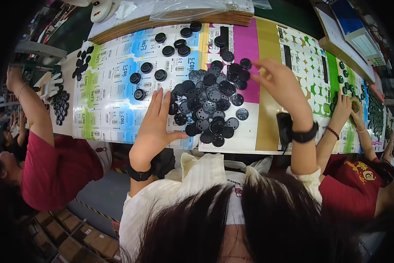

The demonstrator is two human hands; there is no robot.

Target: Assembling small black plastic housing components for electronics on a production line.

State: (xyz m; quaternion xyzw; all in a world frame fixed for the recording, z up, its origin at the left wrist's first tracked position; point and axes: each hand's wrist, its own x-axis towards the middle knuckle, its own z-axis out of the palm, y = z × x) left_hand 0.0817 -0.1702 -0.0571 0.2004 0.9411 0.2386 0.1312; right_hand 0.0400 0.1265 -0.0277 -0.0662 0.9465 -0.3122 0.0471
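A pile of flat black discs (pixel 213 94), several with small holes, lies in front of me on the printed sheets. My left hand (pixel 154 127) rests at the pile's left edge, fingers stretched out and thumb spread toward the nearest discs; it holds nothing. To the pile's upper right hovers my right hand (pixel 281 83), its fingers apart and pointing left, close to a few discs (pixel 241 73) at that edge. Nothing shows between its fingertips. Thicker black round caps (pixel 160 75) sit scattered left of and beyond the pile, some of them near my left fingertips.
A wooden-edged board (pixel 175 21) with plastic film on it borders the far side. Co-workers in red sit on both sides; one's hands (pixel 342 107) handle black parts at right. More black pieces (pixel 61 107) lie at far left. A dark strapped object (pixel 284 130) is beside my right wrist.
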